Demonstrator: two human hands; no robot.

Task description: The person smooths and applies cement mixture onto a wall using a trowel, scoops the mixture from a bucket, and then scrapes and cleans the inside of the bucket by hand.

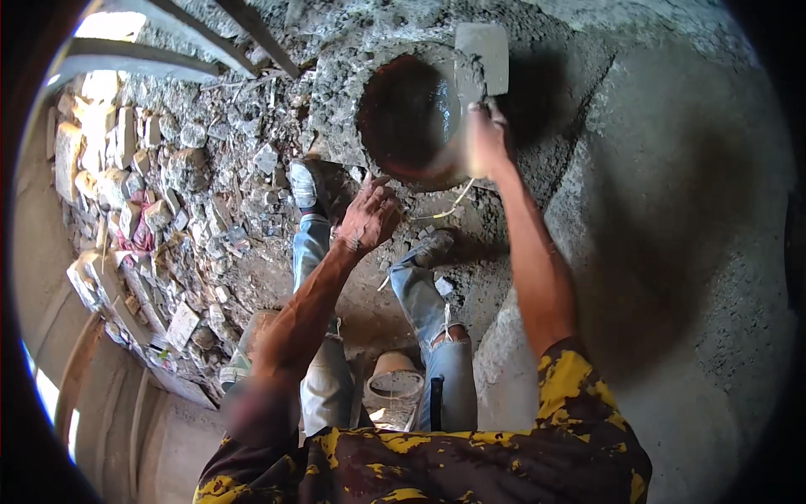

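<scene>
My right hand [489, 143] is closed on a mortar-smeared trowel, its flat square blade [497, 59] over the right edge of a round dark opening [374, 126]. The opening sits in a rough grey mortar surround [336, 105], with a wet glint inside. My left hand [367, 214] is just below and left of the opening, fingers apart and slightly bent, with nothing visible in it. A thin pale strip [457, 206] lies under the opening, between my hands.
Broken stone and rubble [189, 168] cover the left side. Dark bars [214, 42] cross the upper left. A pale bucket [392, 370] stands between my legs. A rough grey cement slope [672, 252] fills the right. My shoes [306, 185] rest on the debris below the opening.
</scene>
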